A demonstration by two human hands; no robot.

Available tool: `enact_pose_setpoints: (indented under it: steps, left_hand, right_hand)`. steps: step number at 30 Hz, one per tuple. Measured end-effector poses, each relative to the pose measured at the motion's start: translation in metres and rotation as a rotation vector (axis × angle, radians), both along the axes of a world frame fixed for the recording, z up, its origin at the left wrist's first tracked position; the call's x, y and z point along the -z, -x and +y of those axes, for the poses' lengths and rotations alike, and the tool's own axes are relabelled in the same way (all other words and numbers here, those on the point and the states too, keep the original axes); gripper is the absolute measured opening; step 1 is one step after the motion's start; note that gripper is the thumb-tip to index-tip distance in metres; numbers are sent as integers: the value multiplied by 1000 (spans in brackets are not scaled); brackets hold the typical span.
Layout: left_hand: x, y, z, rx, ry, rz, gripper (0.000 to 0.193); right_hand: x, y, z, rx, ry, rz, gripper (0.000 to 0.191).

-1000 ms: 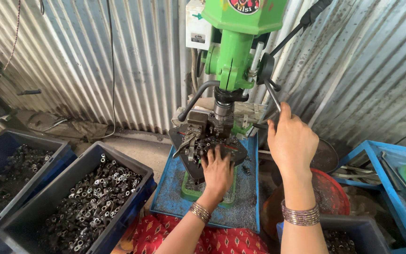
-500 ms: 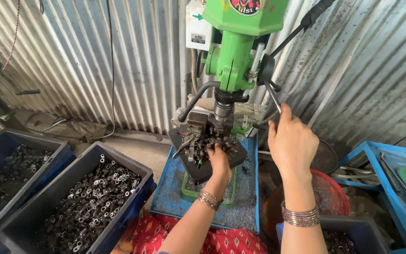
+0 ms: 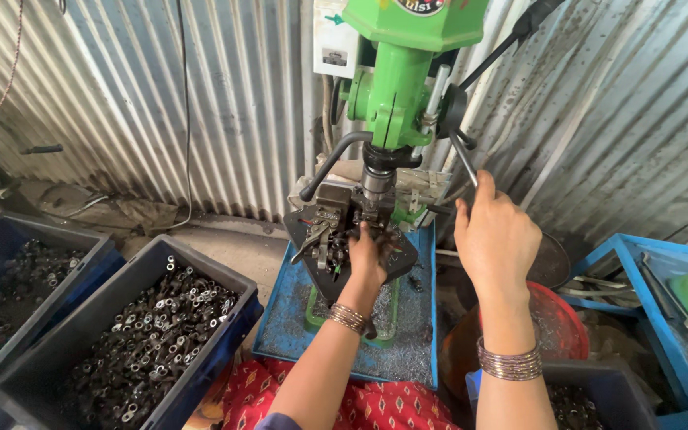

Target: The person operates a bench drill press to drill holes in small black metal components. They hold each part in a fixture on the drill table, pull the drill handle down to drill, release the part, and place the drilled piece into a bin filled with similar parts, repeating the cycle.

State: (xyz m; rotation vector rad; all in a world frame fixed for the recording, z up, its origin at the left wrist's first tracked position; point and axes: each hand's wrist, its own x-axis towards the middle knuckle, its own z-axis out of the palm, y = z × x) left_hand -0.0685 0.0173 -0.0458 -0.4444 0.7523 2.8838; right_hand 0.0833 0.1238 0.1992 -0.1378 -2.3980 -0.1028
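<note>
A green drill press (image 3: 396,87) stands in front of me on a blue tray (image 3: 288,334). My right hand (image 3: 495,235) is closed around the press's metal feed lever (image 3: 465,163). My left hand (image 3: 365,259) reaches onto the dark work plate (image 3: 312,239) under the spindle (image 3: 376,185), fingers down among small metal parts by the fixture. Whether those fingers pinch a part is hidden. Both wrists wear bangles.
Two dark blue crates (image 3: 224,279) of small metal rings sit at the left. A red tub (image 3: 555,326) and another dark bin (image 3: 591,382) lie at the lower right, a blue frame (image 3: 623,255) further right. Corrugated metal wall behind.
My left hand has slid forward from the plate's near edge to right under the spindle. My right hand stays on the lever.
</note>
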Motion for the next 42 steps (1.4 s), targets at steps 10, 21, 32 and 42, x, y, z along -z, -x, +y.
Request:
enact_pose_setpoints:
  steps: [10,21,32,42]
  left_hand:
    - [-44,-80,-30,87,433,244,74]
    - [-54,-48,-35,35,1457,415,93]
    - [-45,-56,-37,67,1473,371,89]
    - [-50,-53,-41,-4,1365,453,78]
  right_hand:
    - [0,3,0,25,8,15,43]
    - [1,4,-1,26,6,5,43]
    - [3,6,0,15,9,27,44]
    - [5,7,1,19,-6,33,44]
